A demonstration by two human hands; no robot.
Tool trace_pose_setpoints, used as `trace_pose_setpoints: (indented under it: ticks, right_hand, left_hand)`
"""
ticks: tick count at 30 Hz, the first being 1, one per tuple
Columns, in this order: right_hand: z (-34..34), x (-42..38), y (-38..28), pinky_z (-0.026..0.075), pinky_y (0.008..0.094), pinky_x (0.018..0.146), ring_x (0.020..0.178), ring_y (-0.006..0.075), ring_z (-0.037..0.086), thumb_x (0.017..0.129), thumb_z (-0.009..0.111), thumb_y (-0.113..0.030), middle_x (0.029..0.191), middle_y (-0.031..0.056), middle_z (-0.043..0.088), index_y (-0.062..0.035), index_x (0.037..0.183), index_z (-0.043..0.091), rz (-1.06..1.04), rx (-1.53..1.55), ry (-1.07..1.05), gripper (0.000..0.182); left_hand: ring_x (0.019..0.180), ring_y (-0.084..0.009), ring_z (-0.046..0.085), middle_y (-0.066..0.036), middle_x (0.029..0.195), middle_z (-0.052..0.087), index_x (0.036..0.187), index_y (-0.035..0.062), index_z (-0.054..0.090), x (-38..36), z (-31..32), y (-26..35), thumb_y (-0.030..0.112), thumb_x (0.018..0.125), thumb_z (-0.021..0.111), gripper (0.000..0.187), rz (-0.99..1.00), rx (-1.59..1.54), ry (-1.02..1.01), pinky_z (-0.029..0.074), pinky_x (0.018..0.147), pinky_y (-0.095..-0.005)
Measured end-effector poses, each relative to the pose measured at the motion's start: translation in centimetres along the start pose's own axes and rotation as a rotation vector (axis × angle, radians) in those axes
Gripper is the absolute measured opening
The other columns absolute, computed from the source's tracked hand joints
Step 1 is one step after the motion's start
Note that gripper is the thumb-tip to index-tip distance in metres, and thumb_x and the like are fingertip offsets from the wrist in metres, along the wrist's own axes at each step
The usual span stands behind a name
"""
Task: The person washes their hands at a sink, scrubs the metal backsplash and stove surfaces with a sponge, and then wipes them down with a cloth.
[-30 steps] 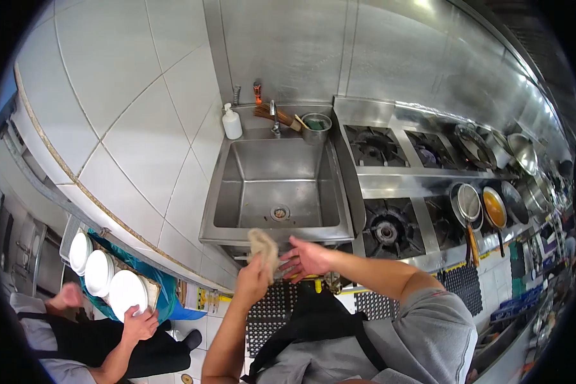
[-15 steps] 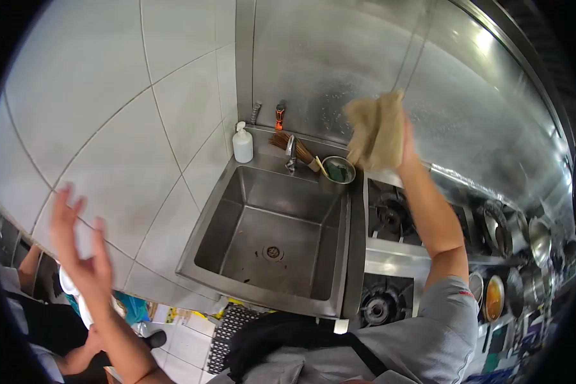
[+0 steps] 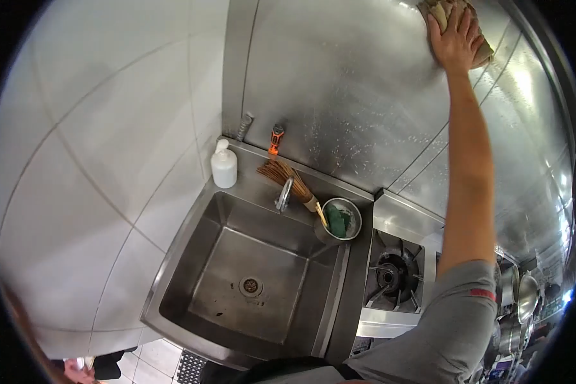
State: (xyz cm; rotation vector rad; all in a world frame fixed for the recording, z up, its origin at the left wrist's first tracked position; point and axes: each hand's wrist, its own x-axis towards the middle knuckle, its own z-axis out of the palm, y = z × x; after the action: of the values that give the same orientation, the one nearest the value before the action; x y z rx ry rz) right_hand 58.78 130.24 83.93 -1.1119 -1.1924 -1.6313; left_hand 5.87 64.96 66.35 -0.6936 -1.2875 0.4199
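My right hand (image 3: pixel 455 46) is stretched far up, its fingers spread over a crumpled tan cloth (image 3: pixel 482 54). It presses the cloth to the stainless steel wall panel (image 3: pixel 365 83), which carries scattered water drops and wet streaks. My left hand is out of view; a blurred brownish shape at the left edge may be part of that arm. Below lies a steel sink (image 3: pixel 237 281) with a few dark scraps around its drain.
Along the sink's back are a white pump bottle (image 3: pixel 224 168), a stick brush (image 3: pixel 291 182), a tap (image 3: pixel 283 196) and a metal bowl (image 3: pixel 352 238) with a green pad. A gas burner (image 3: pixel 393 272) stands right. Another person's hand (image 3: pixel 77 372) shows bottom left.
My right hand has carried the cloth up and to the right, flat against the steel wall. My raised left hand has dropped out of view. The camera view has shifted too.
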Motion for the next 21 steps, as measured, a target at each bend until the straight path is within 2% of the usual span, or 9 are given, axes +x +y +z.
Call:
trace_pose_setpoints:
  ticks: [2,4,7,9,13,15,16,19,21]
  right_hand:
    - [0.7,-5.6,-3.2,0.031,0.0594,0.103,0.131,0.0395,0.038,0.086,0.05,-0.059,0.145,0.014,0.04,-0.0091,0.137,0.046,-0.138,0.123,0.063,0.071]
    - [-3.3,-14.3,-5.9,0.023,0.0647,0.106,0.14,0.0387,0.023,0.081,0.059,-0.052,0.151,0.013,0.031,-0.0183,0.142,0.042,-0.325,0.279,-0.321,0.072]
    - [-9.1,-25.8,-8.9,0.024,0.0573,0.112,0.144,0.0272,0.018,0.075,0.067,-0.037,0.156,0.0009,0.022,-0.0322,0.149,0.026,-0.599,0.264,-0.945,0.084]
    - [-7.1,-35.7,-7.7,0.026,0.0456,0.116,0.145,0.0232,0.017,0.082,0.061,-0.03,0.157,-0.0012,0.019,-0.0329,0.149,0.026,-0.985,0.437,-0.86,0.076]
    - [-5.5,-34.0,-6.4,0.026,0.0413,0.117,0.142,0.0216,0.026,0.087,0.056,-0.025,0.152,0.0001,0.03,-0.0312,0.143,0.039,-1.361,0.728,-0.818,0.058]
    - [-8.7,-20.5,-8.0,0.026,0.0415,0.116,0.136,0.0216,0.036,0.087,0.055,-0.021,0.145,0.0034,0.042,-0.0296,0.136,0.048,-0.984,0.662,-1.254,0.05]
    - [-6.5,-16.4,-7.1,0.031,0.0405,0.113,0.129,0.0236,0.045,0.084,0.06,-0.02,0.136,0.0059,0.052,-0.0274,0.129,0.053,-1.004,0.764,-0.75,0.046]
    - [-6.8,-0.1,-6.6,0.049,0.0457,0.084,0.095,0.031,0.062,0.08,0.063,-0.031,0.102,0.0143,0.065,-0.0104,0.113,0.061,-0.322,0.197,-0.602,0.039]
    - [-5.6,4.9,-6.3,0.033,0.0489,0.095,0.108,0.0356,0.047,0.089,0.049,-0.04,0.12,0.0161,0.047,-0.0052,0.124,0.049,-0.119,0.11,-0.275,0.049]
  left_hand:
    - [0.135,-0.0293,0.038,-0.011,0.147,0.04,0.141,0.0143,0.04,1.3,0.5,0.4,0.03,0.1,0.031,0.045,0.03,0.045,0.051,0.029,0.11,-0.0466]
    - [0.137,-0.0306,0.035,-0.013,0.149,0.037,0.141,0.0111,0.04,3.3,0.9,1.2,0.032,0.101,0.025,0.048,0.032,0.089,0.087,0.025,0.112,-0.0491]
    - [0.139,-0.0317,0.032,-0.015,0.15,0.035,0.141,0.0079,0.04,4.1,-0.2,1.8,0.034,0.103,0.02,0.051,0.018,0.156,0.038,0.021,0.114,-0.052]
    - [0.139,-0.0309,0.032,-0.015,0.15,0.035,0.142,0.0072,0.039,3.8,0.3,1.2,0.033,0.102,0.021,0.05,0.023,0.181,0.034,0.02,0.114,-0.0531]
    - [0.14,-0.0306,0.031,-0.015,0.151,0.034,0.142,0.0077,0.039,3.8,0.7,0.8,0.032,0.102,0.021,0.05,0.0,0.16,0.011,0.019,0.115,-0.0525]
    - [0.14,-0.0302,0.03,-0.015,0.152,0.032,0.143,0.0082,0.038,3.7,1.4,0.4,0.032,0.102,0.02,0.05,0.061,0.171,0.122,0.018,0.115,-0.0522]
    - [0.14,-0.0302,0.03,-0.015,0.152,0.032,0.143,0.0082,0.038,3.6,1.1,0.8,0.032,0.102,0.02,0.05,0.046,0.18,0.118,0.018,0.115,-0.0522]
    - [0.14,-0.0302,0.03,-0.015,0.152,0.031,0.143,0.0082,0.038,4.1,0.0,1.7,0.032,0.102,0.02,0.051,-0.017,0.219,-0.057,0.019,0.115,-0.052]
    - [0.14,-0.0305,0.03,-0.015,0.152,0.031,0.143,0.0082,0.038,3.9,0.0,1.6,0.031,0.102,0.019,0.051,-0.037,0.155,-0.044,0.019,0.115,-0.0521]
